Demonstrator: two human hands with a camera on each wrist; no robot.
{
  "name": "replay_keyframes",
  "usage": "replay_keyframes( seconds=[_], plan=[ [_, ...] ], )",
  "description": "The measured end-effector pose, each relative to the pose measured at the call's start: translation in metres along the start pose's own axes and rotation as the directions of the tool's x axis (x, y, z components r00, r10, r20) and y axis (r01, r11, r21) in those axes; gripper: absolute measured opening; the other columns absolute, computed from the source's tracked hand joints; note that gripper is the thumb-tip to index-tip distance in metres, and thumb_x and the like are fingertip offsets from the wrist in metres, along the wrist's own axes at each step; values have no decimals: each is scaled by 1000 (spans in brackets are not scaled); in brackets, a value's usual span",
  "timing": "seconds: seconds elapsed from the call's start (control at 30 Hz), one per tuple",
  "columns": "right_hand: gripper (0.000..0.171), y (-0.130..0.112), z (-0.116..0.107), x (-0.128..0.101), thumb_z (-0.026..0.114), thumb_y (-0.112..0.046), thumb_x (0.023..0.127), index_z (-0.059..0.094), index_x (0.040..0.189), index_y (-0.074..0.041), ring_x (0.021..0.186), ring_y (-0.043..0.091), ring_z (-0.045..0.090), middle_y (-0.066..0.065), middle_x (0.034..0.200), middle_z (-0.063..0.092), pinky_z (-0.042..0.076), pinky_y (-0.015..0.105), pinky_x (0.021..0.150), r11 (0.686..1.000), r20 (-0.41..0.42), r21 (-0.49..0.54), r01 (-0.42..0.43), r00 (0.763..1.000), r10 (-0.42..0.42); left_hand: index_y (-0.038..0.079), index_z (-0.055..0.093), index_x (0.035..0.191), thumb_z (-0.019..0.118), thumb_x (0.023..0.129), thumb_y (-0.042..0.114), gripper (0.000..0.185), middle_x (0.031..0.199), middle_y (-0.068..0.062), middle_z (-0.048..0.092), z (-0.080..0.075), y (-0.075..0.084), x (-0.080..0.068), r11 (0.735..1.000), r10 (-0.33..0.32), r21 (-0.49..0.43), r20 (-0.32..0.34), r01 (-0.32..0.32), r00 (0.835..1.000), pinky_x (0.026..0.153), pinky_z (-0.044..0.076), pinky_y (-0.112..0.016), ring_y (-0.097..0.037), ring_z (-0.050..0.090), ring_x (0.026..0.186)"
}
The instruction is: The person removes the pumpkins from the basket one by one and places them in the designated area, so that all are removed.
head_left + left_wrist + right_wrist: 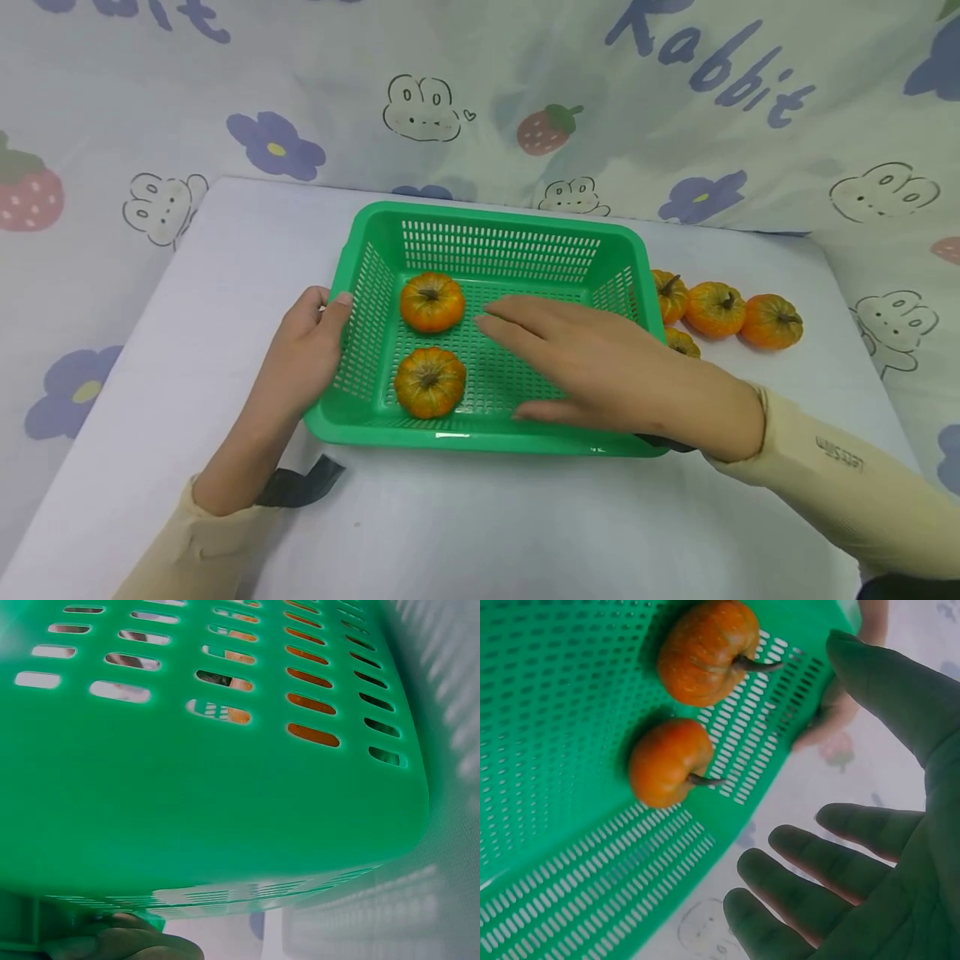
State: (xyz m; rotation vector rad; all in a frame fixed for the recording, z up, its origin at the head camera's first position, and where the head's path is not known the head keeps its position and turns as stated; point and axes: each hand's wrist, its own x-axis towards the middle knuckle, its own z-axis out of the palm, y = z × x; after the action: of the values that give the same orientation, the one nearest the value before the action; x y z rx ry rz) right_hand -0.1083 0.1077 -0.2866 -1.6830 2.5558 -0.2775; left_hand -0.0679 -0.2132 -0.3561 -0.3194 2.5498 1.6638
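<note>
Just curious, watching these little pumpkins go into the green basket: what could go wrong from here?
The right hand hovers open over the basket and could knock the two pumpkins inside. The left hand only grips one wall, so the basket might tip. The loose pumpkins outside could roll.

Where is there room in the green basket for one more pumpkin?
The basket floor is bare right of the two pumpkins, under the open right hand. Outside, right of the basket, four pumpkins crowd together. The left hand holds the left rim.
</note>
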Motion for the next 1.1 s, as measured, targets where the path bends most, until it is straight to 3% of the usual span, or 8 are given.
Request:
replay_keyframes(
  seconds=[0.33, 1.1],
  plan=[
    [96, 9, 11, 32, 81, -52, 91, 34, 163, -11, 148, 27, 42, 8, 165, 39, 44, 45, 114, 996, 161, 56, -65, 985, 56, -6, 43, 127, 33, 114, 45, 53, 105, -28, 65, 1, 1, 0, 1000, -13, -11, 17, 13, 1000, 61, 62, -38, -27, 72, 77],
    [91, 14, 55, 69, 86, -45, 88, 39, 161, -15, 145, 16, 44, 0, 161, 45, 44, 37, 114, 975, 247, 213, -68, 969, 14, -6, 44, 128, 32, 114, 44, 53, 105, -27, 66, 1, -1, 1, 1000, -12, -1, 6, 12, 1000, 60, 62, -38, -28, 73, 77]
  ],
)
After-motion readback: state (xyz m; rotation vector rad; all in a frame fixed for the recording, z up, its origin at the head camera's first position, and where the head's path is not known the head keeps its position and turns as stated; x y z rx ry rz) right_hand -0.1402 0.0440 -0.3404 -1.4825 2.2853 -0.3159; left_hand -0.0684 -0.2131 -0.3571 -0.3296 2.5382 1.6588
